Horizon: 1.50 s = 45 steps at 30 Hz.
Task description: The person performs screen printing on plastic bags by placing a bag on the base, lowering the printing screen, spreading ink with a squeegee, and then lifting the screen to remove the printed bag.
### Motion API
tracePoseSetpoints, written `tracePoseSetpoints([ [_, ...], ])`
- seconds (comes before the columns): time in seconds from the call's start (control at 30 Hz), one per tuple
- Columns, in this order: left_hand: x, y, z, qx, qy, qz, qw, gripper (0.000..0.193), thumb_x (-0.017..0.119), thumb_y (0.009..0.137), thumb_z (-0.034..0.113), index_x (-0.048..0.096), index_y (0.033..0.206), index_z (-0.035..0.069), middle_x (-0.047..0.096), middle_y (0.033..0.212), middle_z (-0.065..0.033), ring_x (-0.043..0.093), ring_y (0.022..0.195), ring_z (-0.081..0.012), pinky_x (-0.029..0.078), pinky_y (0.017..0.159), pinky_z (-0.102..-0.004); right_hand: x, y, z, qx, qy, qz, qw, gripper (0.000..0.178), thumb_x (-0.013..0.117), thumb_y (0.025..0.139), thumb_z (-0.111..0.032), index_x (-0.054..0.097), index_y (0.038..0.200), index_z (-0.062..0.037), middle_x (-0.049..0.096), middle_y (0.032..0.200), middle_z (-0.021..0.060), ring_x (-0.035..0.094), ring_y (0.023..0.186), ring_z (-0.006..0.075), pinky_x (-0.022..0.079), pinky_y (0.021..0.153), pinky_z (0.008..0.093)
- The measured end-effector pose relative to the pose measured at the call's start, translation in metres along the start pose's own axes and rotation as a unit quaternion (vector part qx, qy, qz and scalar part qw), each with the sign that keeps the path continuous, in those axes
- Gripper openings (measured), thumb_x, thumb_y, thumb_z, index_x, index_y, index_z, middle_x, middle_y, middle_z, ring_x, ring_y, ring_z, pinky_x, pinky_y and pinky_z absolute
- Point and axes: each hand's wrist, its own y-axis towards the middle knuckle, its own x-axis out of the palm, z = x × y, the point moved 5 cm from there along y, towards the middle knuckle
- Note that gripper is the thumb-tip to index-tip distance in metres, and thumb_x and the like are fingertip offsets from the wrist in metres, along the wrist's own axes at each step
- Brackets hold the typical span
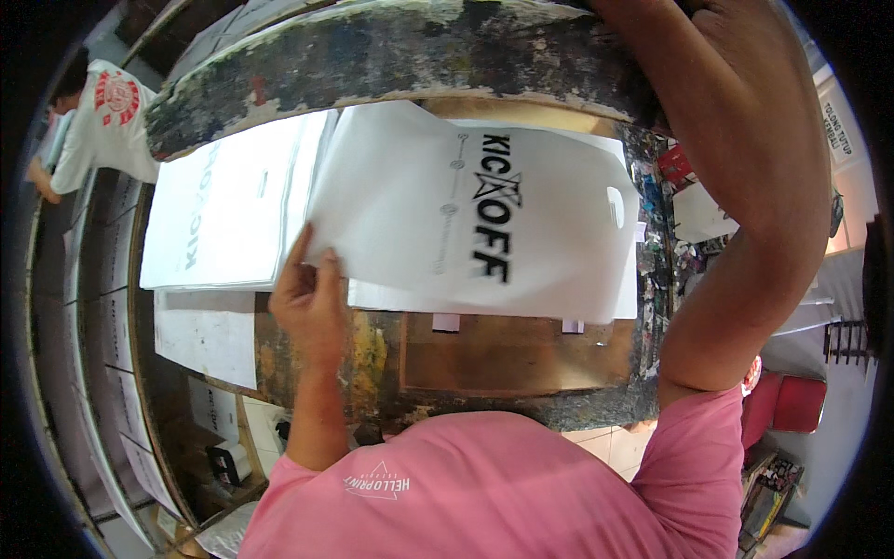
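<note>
A white flat bag with a die-cut handle hole and black print spans the middle of the work board. My left hand is at its near left corner, with fingertips closed at the edge; the exact pinch is partly hidden. The bag's near edge is slightly blurred and appears raised above a white sheet beneath it. To the left lies a stack of similar printed white bags, right beside my left fingers. My right arm stretches up past the upper edge of the picture, so its hand is out of sight.
A paint-stained dark wooden beam crosses above the far side. The brown board has a stained rim. Racks with printed bags stand at left, near another person in a white shirt. A red chair stands at right.
</note>
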Motion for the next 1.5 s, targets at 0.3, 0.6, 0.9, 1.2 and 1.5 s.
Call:
tracePoseSetpoints([
  [0.3,-0.19,0.119,-0.073,-0.081,0.029,-0.008,0.996,0.058,0.062,0.083,0.0,0.059,0.141,-0.001,0.065,0.098,-0.0027,0.054,0.069,-0.0064,0.045,0.059,-0.0226,0.003,-0.012,0.016,-0.054,-0.044,-0.039,0.997,0.04,0.055,0.097,-0.037,0.07,0.113,-0.0022,0.07,0.099,0.0226,0.065,0.089,0.0386,0.049,0.086,0.041],
  [0.6,-0.251,0.208,-0.042,0.171,0.401,0.056,0.898,0.065,0.076,0.092,0.027,0.052,0.15,0.008,0.063,0.135,-0.0246,0.059,0.126,-0.0307,0.046,0.106,-0.0415,-0.007,-0.026,0.002,-0.068,-0.097,0.04,0.992,0.046,0.057,0.094,-0.038,0.062,0.126,-0.0054,0.069,0.106,0.0269,0.062,0.104,0.0463,0.047,0.093,0.0483],
  [0.9,-0.036,-0.108,0.042,-0.246,-0.472,-0.235,0.813,0.103,0.051,0.092,0.075,0.029,0.15,-0.008,0.05,0.144,-0.0281,0.049,0.138,-0.0387,0.036,0.119,-0.052,0.061,-0.177,-0.016,-0.071,-0.051,-0.236,0.968,0.054,0.074,0.086,-0.036,0.062,0.127,-0.0025,0.059,0.103,0.0119,0.056,0.097,0.0298,0.041,0.084,0.046],
  [1.2,-0.026,-0.159,-0.099,-0.467,-0.345,-0.179,0.794,0.099,0.036,0.097,0.078,0.027,0.149,-0.006,0.052,0.138,-0.0272,0.057,0.127,-0.037,0.047,0.111,-0.0503,0.164,-0.303,0.003,0.012,0.054,-0.329,0.943,0.047,0.081,0.078,-0.026,0.065,0.12,-0.0108,0.06,0.106,0.0094,0.059,0.098,0.0303,0.053,0.078,0.0426],
  [1.5,-0.031,-0.171,-0.111,-0.445,-0.318,-0.181,0.817,0.099,0.03,0.098,0.078,0.029,0.148,-0.006,0.052,0.138,-0.0285,0.056,0.128,-0.0393,0.047,0.111,-0.054,0.28,-0.179,0.106,-0.061,-0.006,-0.203,0.977,0.044,0.08,0.079,-0.024,0.065,0.118,-0.0123,0.06,0.101,0.0102,0.061,0.096,0.032,0.054,0.079,0.0453],
])
